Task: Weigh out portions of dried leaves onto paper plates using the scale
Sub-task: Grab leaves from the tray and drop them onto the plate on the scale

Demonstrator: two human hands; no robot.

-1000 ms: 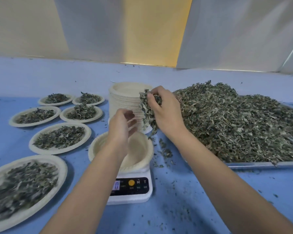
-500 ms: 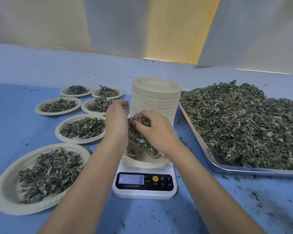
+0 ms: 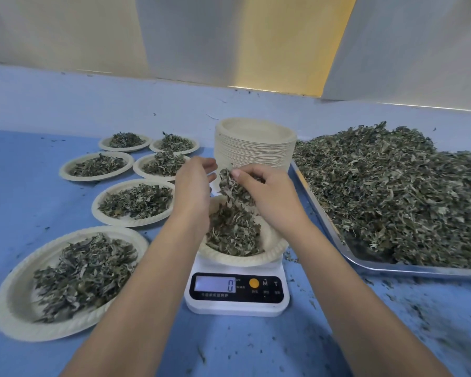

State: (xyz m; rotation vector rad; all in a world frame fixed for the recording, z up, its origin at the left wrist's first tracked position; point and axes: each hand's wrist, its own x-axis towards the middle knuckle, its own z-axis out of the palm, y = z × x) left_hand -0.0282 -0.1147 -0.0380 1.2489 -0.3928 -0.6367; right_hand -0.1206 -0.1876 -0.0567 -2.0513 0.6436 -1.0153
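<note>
While my right hand (image 3: 269,194) is gripping dried green leaves (image 3: 229,186) | left hand (image 3: 193,186) is hanging slack-fingered | I'm counting six filled cream paper plates (image 3: 133,223).

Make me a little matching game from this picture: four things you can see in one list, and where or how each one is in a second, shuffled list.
Things
1. scale
2. stack of paper plates
3. metal tray
4. right hand

States
A. heaped with loose dried leaves
B. pinches a clump of leaves above the plate on the scale
C. display reads 0
D. empty on top, behind the scale

Pairs: 1-C, 2-D, 3-A, 4-B.
</note>
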